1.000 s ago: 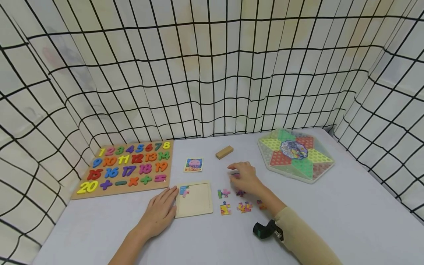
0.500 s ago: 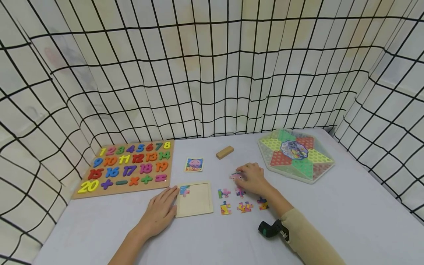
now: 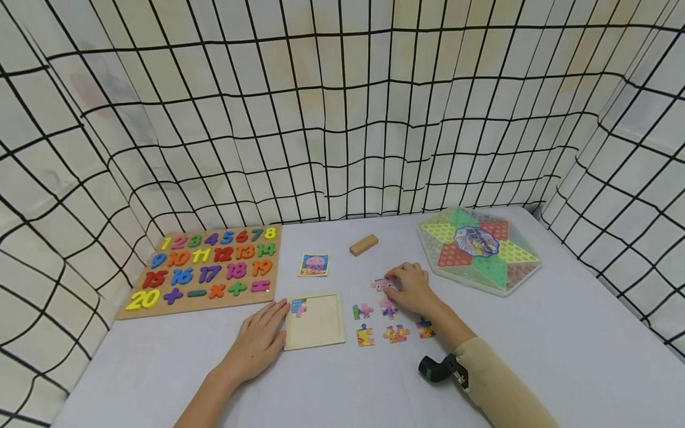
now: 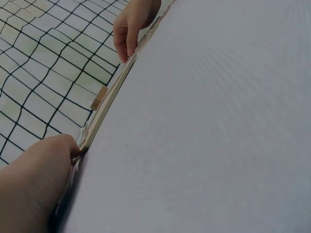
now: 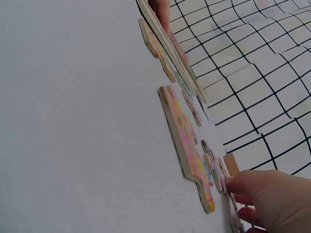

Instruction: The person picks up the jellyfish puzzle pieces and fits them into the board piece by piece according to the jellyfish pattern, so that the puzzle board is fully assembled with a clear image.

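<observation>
My left hand [image 3: 259, 342] lies along the left edge of a square wooden puzzle tray [image 3: 316, 330], fingers extended and touching its rim. One blue-and-pink puzzle piece [image 3: 298, 307] sits in the tray's upper left corner. My right hand [image 3: 412, 289] has thumb and index finger curled at the right end of a pink puzzle piece with eyes [image 3: 382, 285], pinching it at the table. In the right wrist view, the right thumb [image 5: 243, 182] is down among the pieces. Several other pieces, such as a yellow one [image 3: 365, 337] and a pink-and-green one [image 3: 363, 311], lie between tray and hand.
A number board [image 3: 200, 303] stands on the left, and a small jellyfish picture card [image 3: 314, 265] lies behind the tray. Further back is a wooden block [image 3: 364, 245]. A hexagonal star-pattern game board [image 3: 478, 249] lies at the back right. Black netting [image 3: 342, 131] surrounds the table.
My right hand has shifted right, uncovering the pink piece with eyes and the pieces below it, and its fingers have closed in at that piece's right end. The left hand stays at the tray.
</observation>
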